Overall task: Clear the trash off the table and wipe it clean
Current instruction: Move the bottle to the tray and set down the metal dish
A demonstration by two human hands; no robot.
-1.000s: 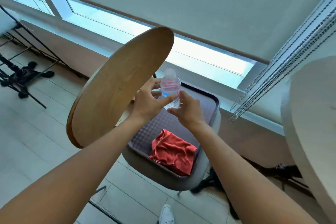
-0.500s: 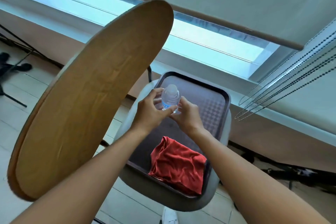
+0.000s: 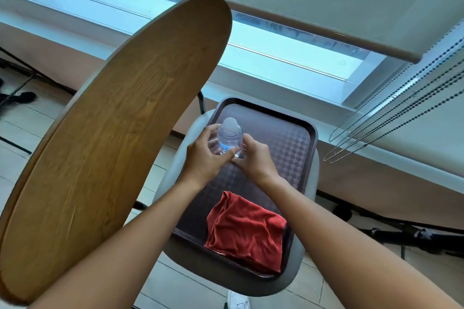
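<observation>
Holding the bottle (image 3: 229,139) upright above the tray (image 3: 283,138), between both hands.
The left hand (image 3: 206,155) and right hand (image 3: 253,158) curled around its lower body, equally near; it perhaps touched the tray.

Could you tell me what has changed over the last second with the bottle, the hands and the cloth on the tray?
The bottle has come down toward the tray, carried by the left hand and right hand; whether it has touched down cannot be told. Both hands still hold it. The red cloth stays on the tray's near end.
</observation>
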